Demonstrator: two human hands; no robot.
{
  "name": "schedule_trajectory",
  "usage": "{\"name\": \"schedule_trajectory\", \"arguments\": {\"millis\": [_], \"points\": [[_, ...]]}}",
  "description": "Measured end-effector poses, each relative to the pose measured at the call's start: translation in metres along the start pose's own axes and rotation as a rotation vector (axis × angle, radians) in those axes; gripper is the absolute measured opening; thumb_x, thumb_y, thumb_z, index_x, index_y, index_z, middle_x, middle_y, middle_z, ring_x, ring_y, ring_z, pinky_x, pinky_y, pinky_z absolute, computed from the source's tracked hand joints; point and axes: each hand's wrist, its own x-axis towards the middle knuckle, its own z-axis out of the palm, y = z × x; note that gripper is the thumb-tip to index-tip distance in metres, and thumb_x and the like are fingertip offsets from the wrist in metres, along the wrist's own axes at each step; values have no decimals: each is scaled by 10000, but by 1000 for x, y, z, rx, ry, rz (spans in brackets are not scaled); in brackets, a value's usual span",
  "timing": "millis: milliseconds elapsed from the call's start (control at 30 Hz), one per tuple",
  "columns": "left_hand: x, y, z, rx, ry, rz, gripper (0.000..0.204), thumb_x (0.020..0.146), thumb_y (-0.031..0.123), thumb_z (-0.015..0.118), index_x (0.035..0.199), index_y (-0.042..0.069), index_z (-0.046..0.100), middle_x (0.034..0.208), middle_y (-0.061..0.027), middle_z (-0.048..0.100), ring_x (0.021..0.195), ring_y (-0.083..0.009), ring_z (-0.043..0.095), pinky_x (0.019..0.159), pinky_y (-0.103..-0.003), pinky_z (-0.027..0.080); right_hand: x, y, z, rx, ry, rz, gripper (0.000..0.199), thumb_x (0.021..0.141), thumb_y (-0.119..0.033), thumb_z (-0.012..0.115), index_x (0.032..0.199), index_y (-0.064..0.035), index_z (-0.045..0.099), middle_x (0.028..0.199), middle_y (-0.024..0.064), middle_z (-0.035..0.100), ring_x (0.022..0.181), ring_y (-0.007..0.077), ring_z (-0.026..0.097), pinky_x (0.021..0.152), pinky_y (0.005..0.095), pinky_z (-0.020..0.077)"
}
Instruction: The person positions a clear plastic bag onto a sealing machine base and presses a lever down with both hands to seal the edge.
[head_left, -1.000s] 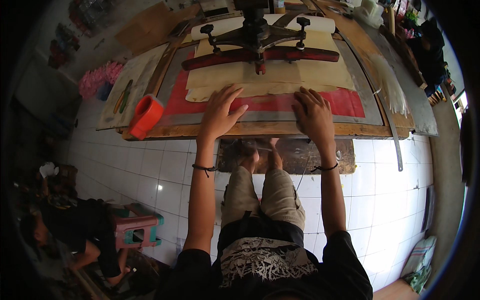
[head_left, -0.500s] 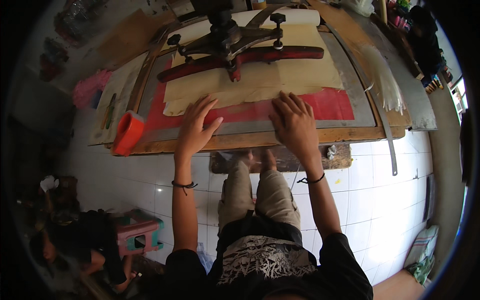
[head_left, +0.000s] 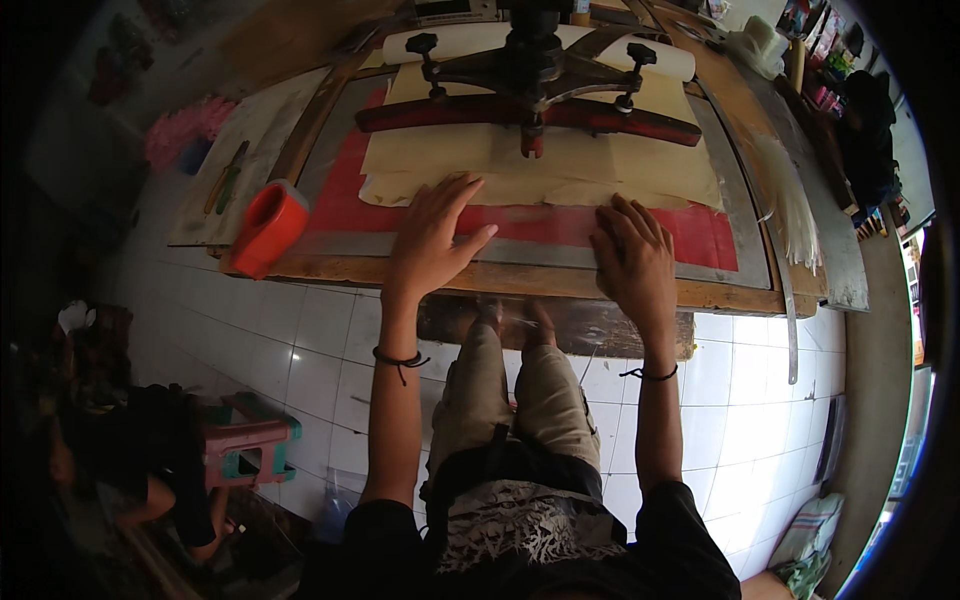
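My left hand (head_left: 435, 238) lies with fingers stretched out and thumb apart at the front edge of a thin cream sheet (head_left: 540, 160). My right hand (head_left: 640, 262) rests farther right along the same edge, its fingers apart and slightly bent, touching the sheet. Under the cream sheet is a red sheet (head_left: 700, 238), which shows as a strip along the front and left. Both lie on a grey flat board (head_left: 330, 225) within a wooden frame. Above them stands a dark metal press-like fixture (head_left: 535, 70) with a red curved bar (head_left: 450, 115).
An orange tape dispenser-like holder (head_left: 270, 228) stands at the frame's left corner. Beyond it lie green-handled tools (head_left: 230, 180). White strands (head_left: 785, 195) and a metal ruler (head_left: 792, 345) hang at the right. A person in dark clothes (head_left: 140, 450) sits lower left, near a stool (head_left: 250, 445).
The view has turned, so the table appears tilted and shifted right. The cream sheet's left front corner has drawn back, baring more red. Both hands remain at its front edge.
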Motion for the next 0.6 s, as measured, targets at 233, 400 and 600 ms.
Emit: {"name": "schedule_trajectory", "arguments": {"millis": [233,400,600], "points": [[0,-2,4,-29,5,18,600,970,385,682,1451,61,530,1491,-161,543,1393,-350,492,1199,-496,324,-1,4,1,-15,-15,6,315,948,-236,670,1215,-72,707,1350,150,662,1309,354,573,1083,474,431],[-2,-7,3,-31,5,35,593,981,408,657,1451,67,533,1502,-162,533,1423,-339,463,1211,-527,300,0,4,2,11,-12,-13,337,938,-258,683,1205,-56,715,1351,162,663,1297,371,584,1079,470,446],[0,-3,5,-17,-19,24,622,986,400,650,1472,43,498,1533,-161,504,1451,-334,432,1217,-547,285,0,7,0,47,-26,23,334,923,-249,699,1189,-49,717,1331,160,671,1288,367,583,1081,479,440]]}}
